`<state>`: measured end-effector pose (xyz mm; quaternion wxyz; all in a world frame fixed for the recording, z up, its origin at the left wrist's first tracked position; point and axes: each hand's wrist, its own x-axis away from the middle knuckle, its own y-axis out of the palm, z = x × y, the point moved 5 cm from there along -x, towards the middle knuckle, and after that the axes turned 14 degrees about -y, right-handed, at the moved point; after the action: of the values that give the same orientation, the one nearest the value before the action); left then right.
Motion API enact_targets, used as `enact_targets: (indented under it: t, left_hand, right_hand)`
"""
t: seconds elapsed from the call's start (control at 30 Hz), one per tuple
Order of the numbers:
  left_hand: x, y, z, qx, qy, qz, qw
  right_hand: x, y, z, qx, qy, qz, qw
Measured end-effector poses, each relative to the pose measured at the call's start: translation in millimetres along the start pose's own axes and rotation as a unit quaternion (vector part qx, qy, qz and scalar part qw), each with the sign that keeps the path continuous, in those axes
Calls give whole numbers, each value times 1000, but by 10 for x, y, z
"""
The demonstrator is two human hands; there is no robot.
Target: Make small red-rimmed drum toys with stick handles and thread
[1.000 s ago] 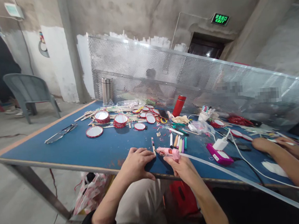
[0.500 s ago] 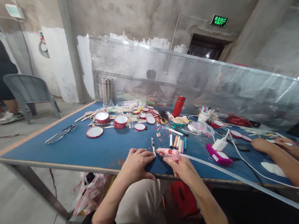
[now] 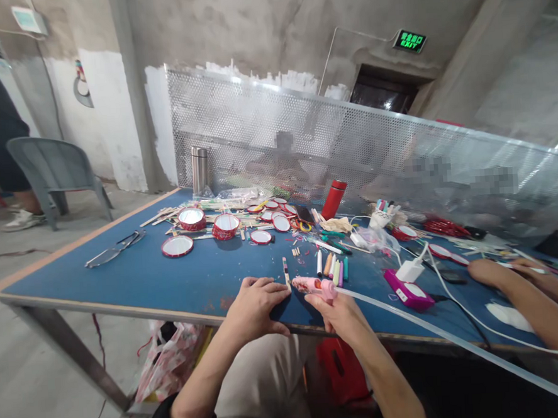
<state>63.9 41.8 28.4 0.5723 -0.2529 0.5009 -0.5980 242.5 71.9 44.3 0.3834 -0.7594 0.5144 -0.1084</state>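
My right hand [image 3: 339,312] is closed around a pink glue gun [image 3: 314,286] at the near edge of the blue table [image 3: 136,274]. A long clear glue stick [image 3: 438,333] trails from the gun's back to the right. The gun's nozzle points left, toward a small wooden stick [image 3: 286,272] lying on the table. My left hand [image 3: 256,305] rests on the table edge with fingers curled downward, just left of the nozzle. Whether anything lies under it is hidden.
Coloured markers [image 3: 332,264], red-rimmed round lids [image 3: 178,245], wooden sticks and scissors [image 3: 114,248] lie further back. A magenta device [image 3: 407,291] with white cable sits right. Another person's arms [image 3: 525,295] rest at the right. A perforated metal screen [image 3: 350,141] backs the table. A grey chair [image 3: 54,169] stands left.
My hands and the glue gun stay put. A person standing at the far left by the chair has shifted slightly.
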Motion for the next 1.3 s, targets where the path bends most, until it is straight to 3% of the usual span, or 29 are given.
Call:
enact_targets:
  t: [0.63,1.1,1.3]
  left_hand:
    - [-1,12,-10,5,2,7,1000]
    - [-4,8,-9,8,-5,7,1000]
    - [0,8,-3,8,-9,-2,1000]
  right_hand:
    - [35,-4,-33,-50,18,-5,999]
    - [-120,59,54,-26,24,-8,999]
    - [-72,6,-118,-49,17,-23,998]
